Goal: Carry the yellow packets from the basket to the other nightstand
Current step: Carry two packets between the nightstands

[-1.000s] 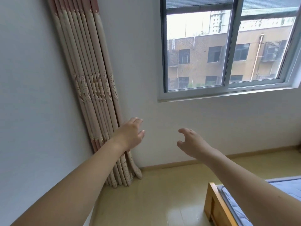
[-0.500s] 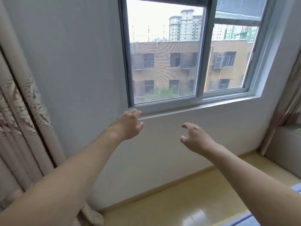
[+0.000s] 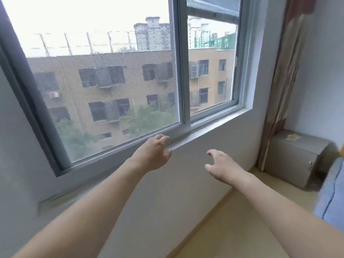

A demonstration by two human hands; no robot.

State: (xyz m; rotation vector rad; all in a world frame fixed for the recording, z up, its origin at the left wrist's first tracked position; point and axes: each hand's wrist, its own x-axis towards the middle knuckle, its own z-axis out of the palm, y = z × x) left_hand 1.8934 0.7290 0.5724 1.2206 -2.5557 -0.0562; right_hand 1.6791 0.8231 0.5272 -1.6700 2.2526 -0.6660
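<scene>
- Head view: my left hand [image 3: 152, 155] and my right hand [image 3: 222, 169] are both stretched out in front of me at about the height of the window sill [image 3: 197, 135], fingers loosely spread and slightly curled, with nothing in either of them.
- No basket shows here. Off to the right of my right fingers, well apart from them, a grey nightstand [image 3: 296, 157] stands in the corner by the curtain [image 3: 284, 75], and a small yellow thing [image 3: 293, 137] lies on its top; it may be a packet, but it is too blurred for me to be sure.
- The edge of the bed [image 3: 333, 190] sits at the far right, nearer me than the nightstand.
- Judging by my empty hands, I take this as a walk between the two ends of the task, not a carry.
- Next I should turn right past the window [image 3: 111, 81], close on the nightstand, and find out what lies there before reaching down.
</scene>
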